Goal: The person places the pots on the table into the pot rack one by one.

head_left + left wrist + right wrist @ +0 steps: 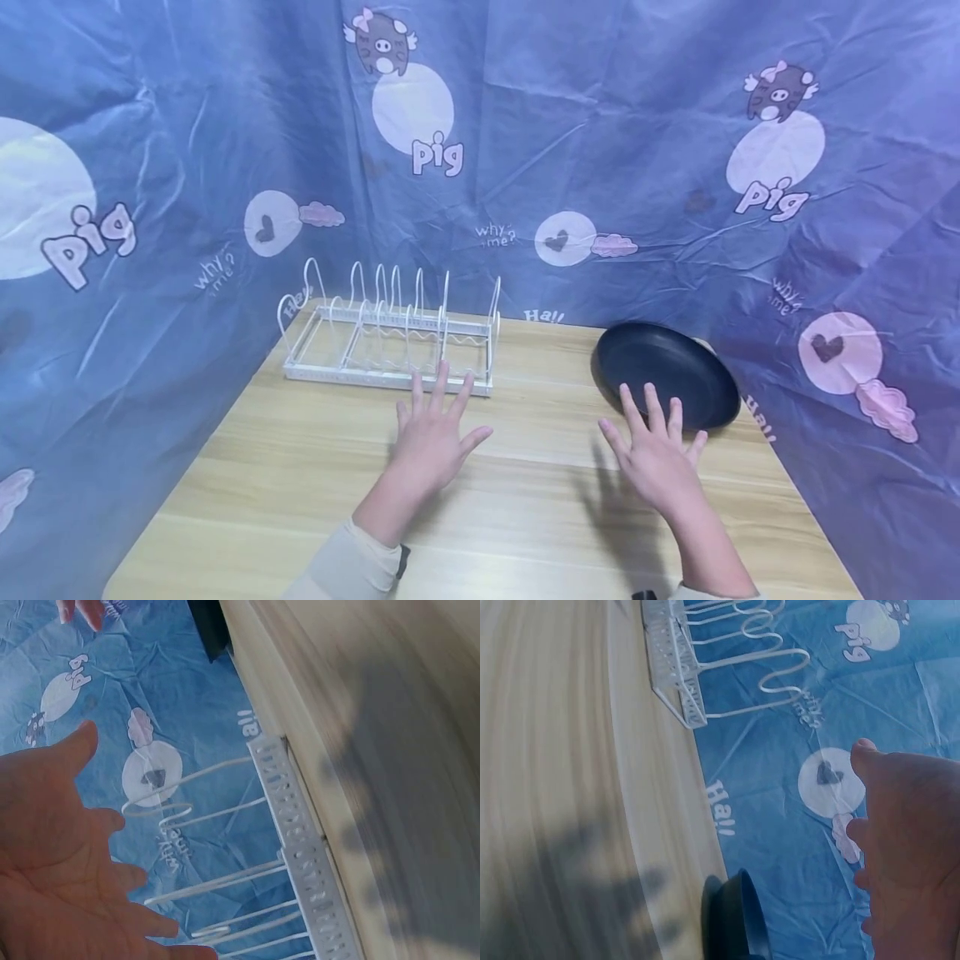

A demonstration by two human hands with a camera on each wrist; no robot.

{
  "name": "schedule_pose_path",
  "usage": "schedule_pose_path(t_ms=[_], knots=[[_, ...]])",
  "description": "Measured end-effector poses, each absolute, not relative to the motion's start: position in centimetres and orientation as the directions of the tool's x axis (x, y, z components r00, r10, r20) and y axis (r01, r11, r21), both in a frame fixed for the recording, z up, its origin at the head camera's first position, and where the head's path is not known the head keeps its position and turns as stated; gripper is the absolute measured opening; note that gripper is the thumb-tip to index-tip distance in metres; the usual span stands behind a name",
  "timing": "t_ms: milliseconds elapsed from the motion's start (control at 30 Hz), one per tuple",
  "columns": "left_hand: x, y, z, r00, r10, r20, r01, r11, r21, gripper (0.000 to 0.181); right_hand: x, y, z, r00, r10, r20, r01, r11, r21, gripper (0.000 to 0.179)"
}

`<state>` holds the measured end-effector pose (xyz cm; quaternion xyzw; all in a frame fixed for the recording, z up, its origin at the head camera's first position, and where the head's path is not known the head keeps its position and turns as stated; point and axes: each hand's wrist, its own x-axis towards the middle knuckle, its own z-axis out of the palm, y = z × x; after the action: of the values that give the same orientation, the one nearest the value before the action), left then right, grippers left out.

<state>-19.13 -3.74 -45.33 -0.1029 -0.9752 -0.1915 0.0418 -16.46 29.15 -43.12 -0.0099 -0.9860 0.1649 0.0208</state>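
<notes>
Black pan just beyond the right fingers

There are two hands, one rack, one pan, one table.

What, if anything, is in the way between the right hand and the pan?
Nothing I can see. The right hand is raised above the table, fingers spread toward the pan. The rack is off to the left.
</notes>
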Motion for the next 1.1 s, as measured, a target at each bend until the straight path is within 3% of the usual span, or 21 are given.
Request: schedule_pose_path(t_ms=[600,833,967,1100], knots=[[-21.6,1.7,-45.0,-0.951,0.277,0.137,0.308,0.884,0.351,0.084,-16.7,34.4,-44.3,-0.994,0.112,-0.012,0.107,0.909,-0.403,0.084],[-22.6,4.5,-45.5,-0.938,0.319,0.137,0.347,0.873,0.343,0.084,-17.5,37.5,-45.6,-0.986,0.148,-0.083,0.169,0.832,-0.528,0.081],[-22.7,6.5,-45.5,-0.929,0.346,0.131,0.37,0.857,0.358,0.083,-18.2,38.7,-46.4,-0.961,0.215,-0.172,0.273,0.661,-0.699,0.085],[-22.7,8.7,-46.1,-0.917,0.371,0.146,0.395,0.799,0.453,0.082,-18.8,39.3,-47.5,-0.922,0.245,-0.3,0.361,0.261,-0.895,0.082]])
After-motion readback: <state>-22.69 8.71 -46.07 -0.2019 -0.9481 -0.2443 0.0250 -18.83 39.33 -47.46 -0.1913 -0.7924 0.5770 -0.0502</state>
